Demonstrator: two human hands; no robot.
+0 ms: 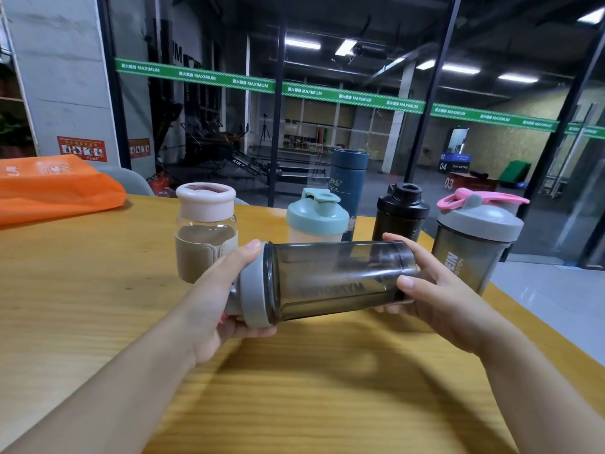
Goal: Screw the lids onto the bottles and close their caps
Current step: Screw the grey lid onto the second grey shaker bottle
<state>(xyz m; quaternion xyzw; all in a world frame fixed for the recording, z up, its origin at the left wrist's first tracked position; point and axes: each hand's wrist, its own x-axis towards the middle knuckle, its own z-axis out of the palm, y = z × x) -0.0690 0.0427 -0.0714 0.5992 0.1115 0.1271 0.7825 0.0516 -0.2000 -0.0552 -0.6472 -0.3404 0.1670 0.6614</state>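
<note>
A smoky grey shaker bottle (337, 280) lies on its side in the air above the wooden table (294, 388), held between both hands. Its grey lid (253, 286) points to the person's left and sits on the bottle's mouth; how far it is screwed down cannot be told. The left hand (226, 296) wraps around the lid, thumb under the rim and fingers curled over the top. The right hand (435, 290) grips the bottle's base end, thumb on the near side and fingers curled round the far side. A trace of pink shows beside the left palm (probably the lid's cap or loop, but it is mostly hidden).

Behind the held bottle five others stand upright on the table. From left to right: a clear glass bottle (206, 234) with a pale pink lid and beige sleeve, a cream shaker with a teal lid (317, 217) whose flip cap stands open, a tall dark blue flask (348, 185) further back, a black shaker (401, 214) with an uncovered spout, and a second grey shaker (474, 244) whose pink cap is raised. An orange bag (55, 188) lies on the table's far left corner.
</note>
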